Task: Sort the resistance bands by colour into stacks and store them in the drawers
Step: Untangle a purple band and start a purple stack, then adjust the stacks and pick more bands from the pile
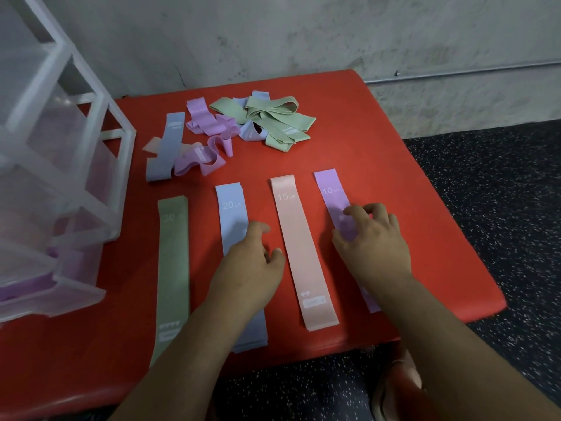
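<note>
Four flat stacks of bands lie side by side on the red mat [379, 153]: green 30 LB [173, 262], blue 20 LB [232, 214], pink 15 LB [299, 253] and purple 10 LB [332, 196]. My left hand [252, 262] hovers over the blue stack with loosely curled fingers, holding nothing. My right hand [373, 238] rests on the purple stack, its fingertips bent onto the band. A jumbled pile of unsorted bands [243, 126] in green, purple, blue and pink lies at the far side of the mat.
A clear plastic drawer unit [54, 183] stands at the left on the mat; its lowest drawer [36, 290] is pulled out and holds purple bands. A grey wall rises behind. Dark speckled floor [501, 192] lies to the right and in front.
</note>
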